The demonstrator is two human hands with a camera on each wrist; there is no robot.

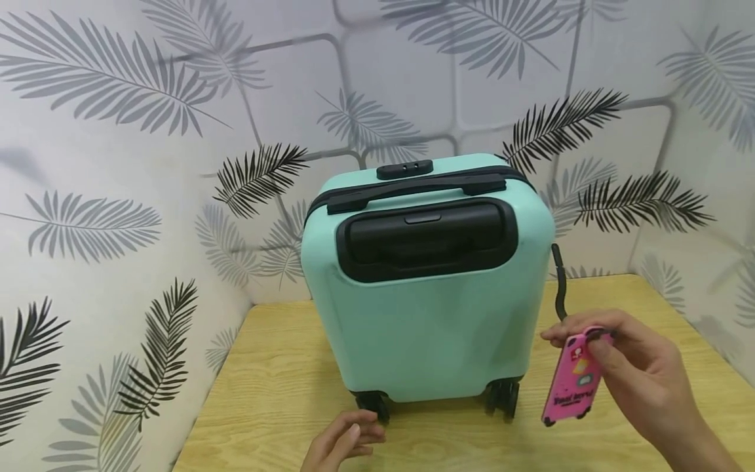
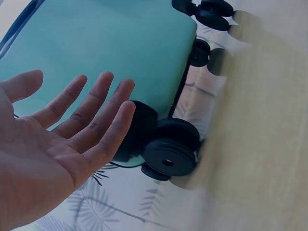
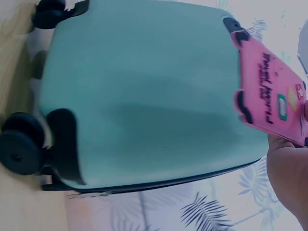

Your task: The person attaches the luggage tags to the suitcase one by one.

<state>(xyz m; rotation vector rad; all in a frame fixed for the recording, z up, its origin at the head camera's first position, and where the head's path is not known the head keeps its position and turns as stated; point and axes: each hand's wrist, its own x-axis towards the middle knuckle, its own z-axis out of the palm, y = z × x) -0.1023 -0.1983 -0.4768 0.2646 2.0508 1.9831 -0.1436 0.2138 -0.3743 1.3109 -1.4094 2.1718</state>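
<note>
A mint-green suitcase stands upright on its black wheels, its black top handle and recessed pull handle facing me. In the head view my right hand pinches a pink luggage tag by its top end, to the right of the suitcase. A black strap sticks up behind the fingers. The right wrist view shows the tag with dark corners, lettering and small coloured patches. My left hand is near the suitcase's front left wheel. Its fingers are spread and hold nothing in the left wrist view.
The suitcase stands on a light wood-grain table. Behind and beside it rise walls covered with grey and black leaf patterns. A black combination lock sits on the suitcase's top.
</note>
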